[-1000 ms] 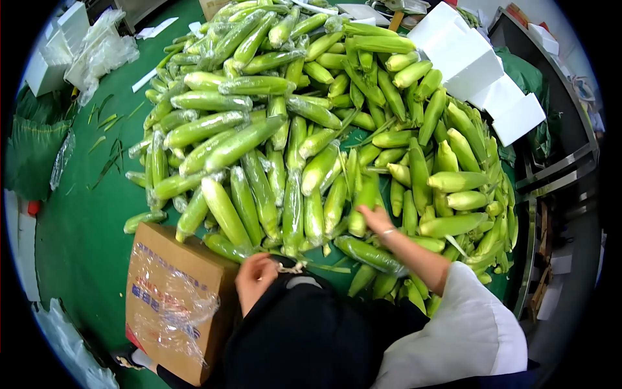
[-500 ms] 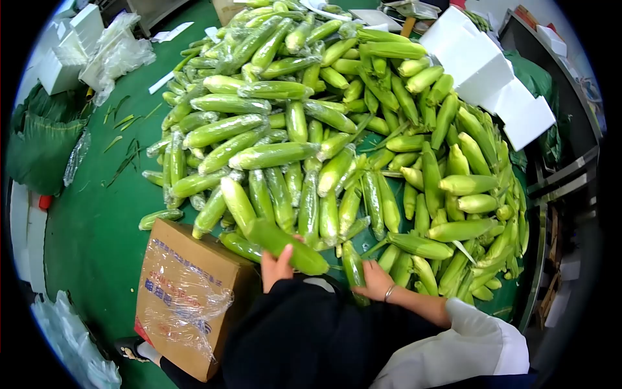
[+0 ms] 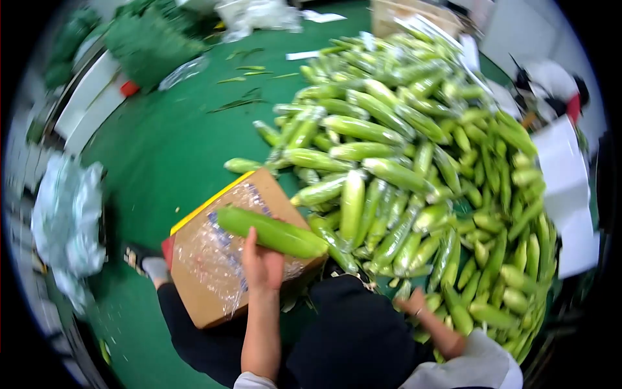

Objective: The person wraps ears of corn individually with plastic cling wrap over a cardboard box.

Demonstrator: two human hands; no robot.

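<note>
My left hand (image 3: pixel 262 264) grips a green ear of corn (image 3: pixel 278 235) in its husk, held level above the cardboard box (image 3: pixel 202 259) with clear film on its top. My right hand (image 3: pixel 413 303) is low at the near edge of the corn pile (image 3: pixel 379 133), beside my dark-clothed knee. It is blurred, and what its fingers hold, if anything, cannot be made out. Many ears in the left part of the pile are wrapped in clear film; those to the right look unwrapped.
Green floor (image 3: pixel 155 149) shows to the left. Pale blue plastic bags (image 3: pixel 68 217) lie at the far left, a green sack (image 3: pixel 152 45) at the upper left. White foam boards (image 3: pixel 567 194) stand on the right. Another person (image 3: pixel 551 81) is at the upper right.
The view has swung left. My left hand has moved leftward with its ear of corn, now over the box. The ear my right hand touched is no longer clearly seen in it.
</note>
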